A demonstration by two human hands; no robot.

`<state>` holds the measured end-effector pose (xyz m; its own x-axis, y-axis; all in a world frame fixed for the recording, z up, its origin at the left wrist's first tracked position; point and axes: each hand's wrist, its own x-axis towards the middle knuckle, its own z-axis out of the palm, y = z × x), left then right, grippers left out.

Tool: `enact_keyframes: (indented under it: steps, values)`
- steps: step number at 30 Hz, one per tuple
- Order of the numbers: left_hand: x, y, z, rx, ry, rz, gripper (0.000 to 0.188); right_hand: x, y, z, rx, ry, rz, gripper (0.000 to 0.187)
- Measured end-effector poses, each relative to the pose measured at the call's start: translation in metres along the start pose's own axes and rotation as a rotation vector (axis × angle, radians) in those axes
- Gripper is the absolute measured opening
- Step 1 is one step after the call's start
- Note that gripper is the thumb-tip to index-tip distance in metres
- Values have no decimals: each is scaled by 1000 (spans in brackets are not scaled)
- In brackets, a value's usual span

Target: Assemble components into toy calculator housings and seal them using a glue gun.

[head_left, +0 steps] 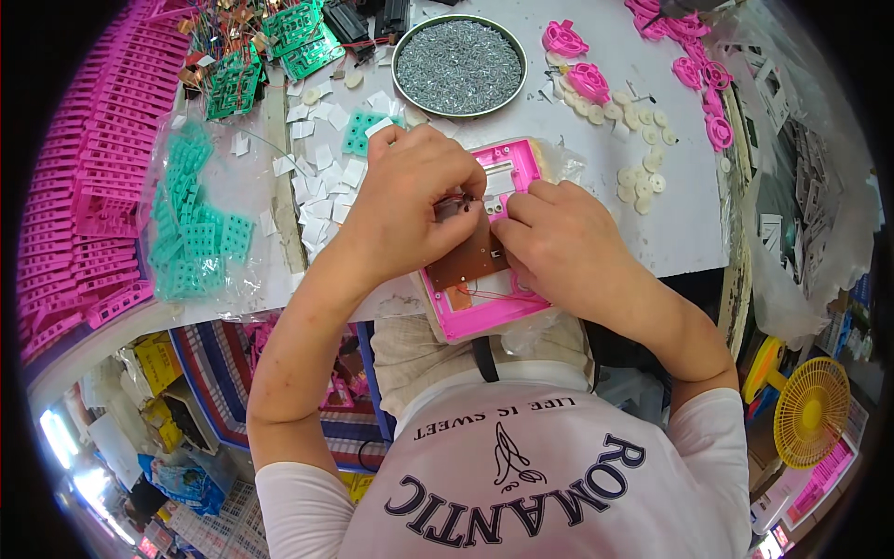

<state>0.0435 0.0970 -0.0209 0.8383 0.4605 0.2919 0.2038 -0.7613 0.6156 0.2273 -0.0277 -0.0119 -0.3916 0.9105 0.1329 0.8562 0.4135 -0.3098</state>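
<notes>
A pink plastic casing (463,319) lies tilted at the table's near edge, right in front of me. Inside it sits a brown circuit board (470,264) with thin wires by its lower end. My left hand (416,200) is over the casing's left side, thumb and fingers closed around a small dark part with wires, mostly hidden. My right hand (566,244) rests against the casing's right side, fingers curled in at the board's edge; what its fingertips pinch, if anything, is hidden.
A round tin of screws (458,67) stands beyond my hands. Teal rubber keypads (200,233), white paper pieces (321,200) and green circuit boards (303,42) lie left. Stacked pink casings (88,158) fill the far left. Cream discs (643,182) and pink parts (589,82) lie right.
</notes>
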Motion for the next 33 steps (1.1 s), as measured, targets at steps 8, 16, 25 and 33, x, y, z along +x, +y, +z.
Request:
enact_keyframes:
  steps: [8,16,25,33]
  values:
    - [4,1,4,114,-75,53,15,-9,-2,7,104,163,62,11]
    - [11,7,8,275,-158,157,12,-10,-1,7,107,162,61,14]
    - [41,29,16,485,-499,187,7,-13,-3,10,170,171,131,15]
    - [29,18,19,411,-201,29,11,1,-2,-7,-75,41,21,5]
